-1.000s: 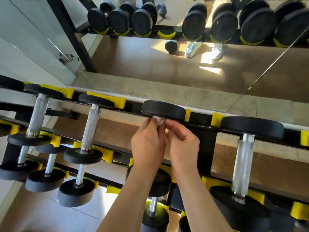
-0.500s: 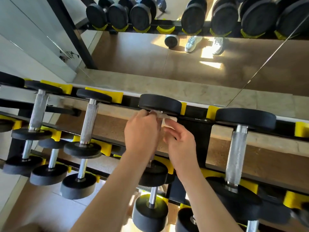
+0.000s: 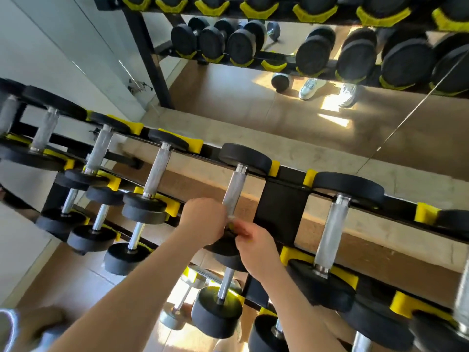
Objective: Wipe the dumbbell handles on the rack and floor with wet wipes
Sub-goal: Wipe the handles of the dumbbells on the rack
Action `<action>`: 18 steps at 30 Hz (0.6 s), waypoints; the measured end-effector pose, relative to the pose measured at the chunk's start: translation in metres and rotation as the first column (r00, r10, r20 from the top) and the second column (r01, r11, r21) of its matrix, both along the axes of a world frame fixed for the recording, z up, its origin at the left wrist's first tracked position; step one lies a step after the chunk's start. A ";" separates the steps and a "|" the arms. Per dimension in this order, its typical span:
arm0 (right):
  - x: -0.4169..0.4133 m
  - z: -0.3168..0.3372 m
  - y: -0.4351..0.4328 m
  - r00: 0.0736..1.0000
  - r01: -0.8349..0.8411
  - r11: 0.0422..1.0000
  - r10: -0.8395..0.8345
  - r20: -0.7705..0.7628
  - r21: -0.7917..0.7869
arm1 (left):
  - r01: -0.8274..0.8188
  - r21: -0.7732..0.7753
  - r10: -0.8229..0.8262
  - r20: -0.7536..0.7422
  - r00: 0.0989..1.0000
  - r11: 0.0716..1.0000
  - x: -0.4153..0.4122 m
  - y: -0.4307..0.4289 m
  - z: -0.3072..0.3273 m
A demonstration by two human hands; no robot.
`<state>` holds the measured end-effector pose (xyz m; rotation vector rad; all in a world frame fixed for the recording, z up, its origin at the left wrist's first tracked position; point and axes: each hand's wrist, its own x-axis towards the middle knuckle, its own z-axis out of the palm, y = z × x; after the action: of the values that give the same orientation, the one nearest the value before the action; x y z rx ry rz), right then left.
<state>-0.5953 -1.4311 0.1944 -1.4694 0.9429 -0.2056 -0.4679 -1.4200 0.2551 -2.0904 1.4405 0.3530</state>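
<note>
A black dumbbell with a knurled steel handle (image 3: 234, 190) lies across the top tier of the black and yellow rack (image 3: 281, 207). My left hand (image 3: 204, 221) is closed around the near end of that handle. My right hand (image 3: 255, 241) is just beside it, fingers pinched at the same end. A small pale scrap of wet wipe (image 3: 231, 220) shows between the two hands, blurred. The dumbbell's near head is mostly hidden under my hands.
More dumbbells sit on the top tier to the left (image 3: 157, 170) and right (image 3: 332, 224), and on lower tiers (image 3: 218, 311). A wall mirror (image 3: 253, 97) behind the rack reflects dumbbells and shoes. Tan floor (image 3: 83, 283) lies below left.
Both hands slid down the handle from the far head to its near end, baring most of the steel. The view tilted and shifted left.
</note>
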 end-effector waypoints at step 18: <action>0.040 -0.005 -0.017 0.938 0.347 0.927 -0.340 0.068 -0.144 | -0.592 -0.559 0.285 -0.542 0.791 0.581 -0.016 0.062 -0.022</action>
<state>-0.5548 -1.4485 0.1890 -1.4248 1.1686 -0.5760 -0.4837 -1.3584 0.2335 -3.2220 1.3536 0.4977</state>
